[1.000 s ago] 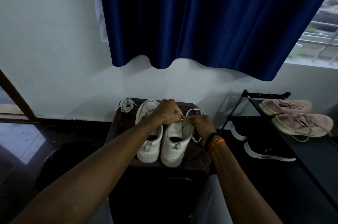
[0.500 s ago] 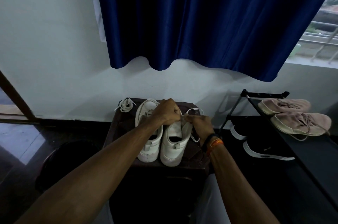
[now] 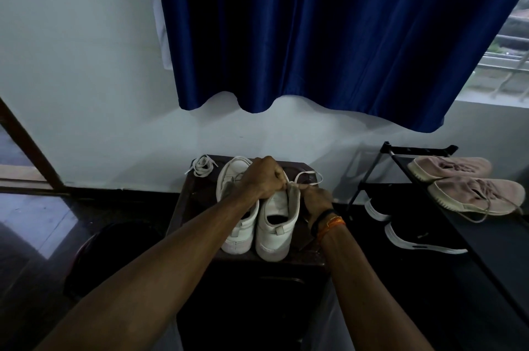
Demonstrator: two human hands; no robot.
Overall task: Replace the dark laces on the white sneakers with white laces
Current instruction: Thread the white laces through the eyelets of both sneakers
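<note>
Dim light over the dark stool (image 3: pixel 312 253) is the risk: with the right sneaker (image 3: pixel 276 224) nearest, both the left hand (image 3: pixel 264 178) and right hand (image 3: pixel 316 198) pinch its white lace (image 3: pixel 307 176), which could miss an eyelet, the spare lace (image 3: pixel 201 166) lying beyond.

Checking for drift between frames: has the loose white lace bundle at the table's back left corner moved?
No. The white lace bundle lies at the same back left corner of the dark table, beside the left sneaker, as in both earlier pictures.

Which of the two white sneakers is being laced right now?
The right-hand white sneaker: both hands pinch a white lace at its top; the left sneaker is untouched.
</note>
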